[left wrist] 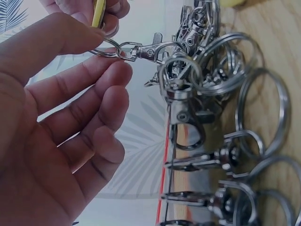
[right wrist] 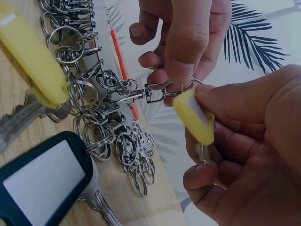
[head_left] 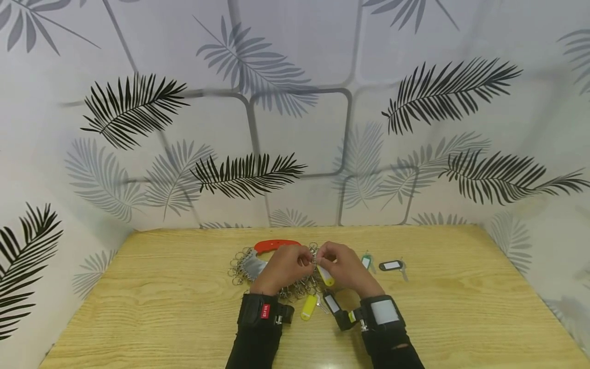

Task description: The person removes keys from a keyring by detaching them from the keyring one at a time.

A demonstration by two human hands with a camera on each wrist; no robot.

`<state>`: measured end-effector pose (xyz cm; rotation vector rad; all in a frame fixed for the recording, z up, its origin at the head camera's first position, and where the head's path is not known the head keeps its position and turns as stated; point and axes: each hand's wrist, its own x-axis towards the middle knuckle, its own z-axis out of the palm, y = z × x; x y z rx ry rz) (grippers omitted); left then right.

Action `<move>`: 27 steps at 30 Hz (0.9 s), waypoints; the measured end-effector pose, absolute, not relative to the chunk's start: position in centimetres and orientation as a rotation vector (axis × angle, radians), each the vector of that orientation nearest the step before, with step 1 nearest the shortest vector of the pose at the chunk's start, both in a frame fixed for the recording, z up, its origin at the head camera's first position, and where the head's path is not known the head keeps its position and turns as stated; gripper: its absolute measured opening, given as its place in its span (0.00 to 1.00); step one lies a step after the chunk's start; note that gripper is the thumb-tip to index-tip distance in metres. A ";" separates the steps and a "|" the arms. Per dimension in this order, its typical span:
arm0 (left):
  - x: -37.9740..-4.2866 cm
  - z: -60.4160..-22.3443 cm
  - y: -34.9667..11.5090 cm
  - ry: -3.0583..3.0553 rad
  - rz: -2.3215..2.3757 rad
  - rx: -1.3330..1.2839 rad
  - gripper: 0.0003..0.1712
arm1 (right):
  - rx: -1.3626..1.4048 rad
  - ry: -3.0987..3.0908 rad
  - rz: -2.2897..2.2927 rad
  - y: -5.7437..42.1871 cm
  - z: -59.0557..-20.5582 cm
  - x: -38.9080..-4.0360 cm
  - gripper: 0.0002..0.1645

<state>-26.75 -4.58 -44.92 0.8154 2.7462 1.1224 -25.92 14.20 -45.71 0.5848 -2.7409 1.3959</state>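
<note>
My left hand [head_left: 290,264] pinches a metal split ring [left wrist: 112,43] between thumb and forefinger, its other fingers loosely bent. That ring hangs on a swivel clasp [left wrist: 153,51], one of a crowded bunch of clasps and rings. They line a curved metal plate [head_left: 252,265] with a red handle [head_left: 276,245], which lies on the table. Beside the left fingertips, my right hand [head_left: 343,264] pinches a yellow key tag [right wrist: 195,125] with a pale label. A key [right wrist: 202,153] shows partly below this tag. Fingers hide where tag and ring meet; I cannot tell whether they are joined.
On the wooden table [head_left: 161,307], another yellow key tag [head_left: 309,307] and a dark key tag [head_left: 331,301] lie near my wrists, with keys. Further right are a green key tag [head_left: 366,260] and a black key tag [head_left: 391,265]. A leaf-patterned backdrop [head_left: 299,128] rises behind.
</note>
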 end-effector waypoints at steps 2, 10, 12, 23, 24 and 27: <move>-26.8 -44.9 -4.6 2.742 1.127 0.821 0.06 | 0.567 -2.732 1.385 14.2 -45.7 -25.9 0.04; -26.8 -45.0 -4.5 2.749 1.138 0.834 0.08 | 0.510 -2.733 1.369 13.9 -45.6 -25.8 0.03; -26.8 -44.9 -4.5 2.762 1.133 0.825 0.09 | 0.500 -2.740 1.368 13.8 -45.5 -25.7 0.03; -26.8 -45.0 -4.6 2.765 1.123 0.857 0.09 | 0.532 -2.743 1.376 14.0 -45.5 -25.7 0.05; -26.8 -45.0 -4.6 2.765 1.121 0.863 0.08 | 0.545 -2.742 1.376 14.0 -45.5 -25.7 0.05; -26.8 -44.9 -4.6 2.762 1.124 0.862 0.08 | 0.584 -2.735 1.381 14.0 -45.5 -25.7 0.04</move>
